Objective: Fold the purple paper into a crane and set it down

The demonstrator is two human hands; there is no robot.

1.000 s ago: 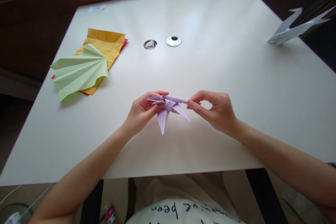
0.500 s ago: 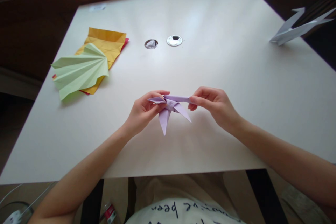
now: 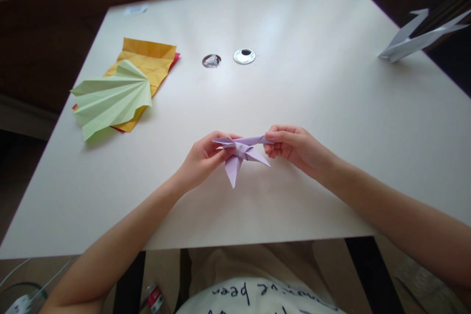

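Head view. I see both hands meeting over the near middle of the white desk (image 3: 316, 88), with a folded purple paper figure (image 3: 241, 152) held between them, just above the desk top. The left hand (image 3: 202, 157) pinches the figure's left end, thumb and fingertips pressed together on the paper. The right hand (image 3: 294, 147) pinches the narrow strip at the figure's right end, fingers curled in and closed on it. One long point of the figure hangs down toward me; a shorter one sticks out to the right.

To the far left lies a pale green pleated paper fan (image 3: 112, 98), resting on a yellow sheet (image 3: 150, 61) with a red sheet's edge showing beneath. Beyond the hands, two small round silver objects (image 3: 244, 56) sit side by side, well apart from the figure. At the desk's far right edge stands a white folded paper bird (image 3: 412, 39).
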